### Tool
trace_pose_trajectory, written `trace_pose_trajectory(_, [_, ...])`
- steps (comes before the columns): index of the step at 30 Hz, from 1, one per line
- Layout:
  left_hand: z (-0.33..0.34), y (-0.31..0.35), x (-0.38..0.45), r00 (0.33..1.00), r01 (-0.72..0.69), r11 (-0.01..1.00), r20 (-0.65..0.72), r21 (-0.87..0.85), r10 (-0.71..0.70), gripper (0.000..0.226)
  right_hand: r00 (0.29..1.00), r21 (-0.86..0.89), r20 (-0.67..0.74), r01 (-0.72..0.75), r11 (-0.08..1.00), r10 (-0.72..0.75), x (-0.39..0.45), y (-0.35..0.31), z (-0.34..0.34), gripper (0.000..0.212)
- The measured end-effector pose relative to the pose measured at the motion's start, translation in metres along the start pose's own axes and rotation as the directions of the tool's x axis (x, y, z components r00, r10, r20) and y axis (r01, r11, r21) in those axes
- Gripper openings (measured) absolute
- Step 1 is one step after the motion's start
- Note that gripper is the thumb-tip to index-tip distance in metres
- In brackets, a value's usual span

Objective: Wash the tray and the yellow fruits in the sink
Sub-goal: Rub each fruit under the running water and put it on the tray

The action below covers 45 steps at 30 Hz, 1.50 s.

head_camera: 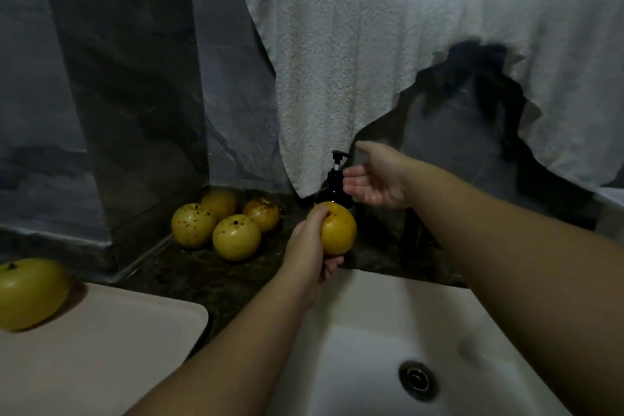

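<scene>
Step in hand: judged to be the washing of one yellow fruit (338,228), with the tap or the soap being reached for; which of the two cannot be told.
Left hand (312,248): wrapped around the held fruit, fingers curled over its left side, above the back rim of the sink (378,314).
Right hand (374,179): held out with fingers straight and palm up, gripping nothing, just beside the pump bottle (334,184); the palm looks wet.
Other fruits: four speckled ones (236,237) are grouped on the dark surface (202,277) in the corner; one more (30,292) lies on the tray (111,348) at the left.
Tray: on the surface left of the sink, apart from the basin.
Advice: the fruit is best kept over the basin, so that drips fall inside; a firm wrap is wanted, since a wet smooth skin may slip. The speckled ones will likely need rubbing all round.
Hidden: no running water can be made out. The faucet is lost in the dark area behind the right forearm.
Cut off: the tray's near and left edges and the sink's right side lie out of frame.
Hard to tell: whether the tray has been washed.
</scene>
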<state>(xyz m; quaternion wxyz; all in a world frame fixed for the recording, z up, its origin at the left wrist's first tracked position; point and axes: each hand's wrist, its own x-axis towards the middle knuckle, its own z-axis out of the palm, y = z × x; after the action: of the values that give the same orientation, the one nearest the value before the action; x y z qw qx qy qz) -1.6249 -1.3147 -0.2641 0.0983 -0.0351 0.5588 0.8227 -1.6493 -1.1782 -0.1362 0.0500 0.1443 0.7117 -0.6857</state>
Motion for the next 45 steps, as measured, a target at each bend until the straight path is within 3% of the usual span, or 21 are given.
trace_pose_trajectory(7, [0.006, 0.000, 0.017, 0.999, 0.008, 0.998, 0.034, 0.059, -0.010, 0.042, 0.999, 0.020, 0.024, -0.047, 0.999, 0.047, 0.024, -0.017, 0.016, 0.042])
trace_pose_trajectory(14, [0.007, 0.006, 0.022, 0.999, 0.016, 0.998, 0.040, 0.063, -0.018, 0.042, 0.988, 0.184, 0.120, -0.115, 0.976, 0.094, 0.032, -0.019, 0.010, 0.040])
trace_pose_trajectory(20, [0.008, 0.006, 0.020, 0.999, 0.007, 0.997, 0.036, 0.071, -0.009, 0.041, 0.988, 0.180, 0.127, -0.111, 0.977, 0.089, 0.034, -0.014, 0.010, 0.034])
trace_pose_trajectory(45, [0.007, 0.004, 0.021, 1.000, -0.008, 0.995, 0.029, 0.099, 0.005, 0.037, 0.986, 0.210, 0.140, -0.123, 0.970, 0.095, 0.036, -0.013, 0.012, 0.040])
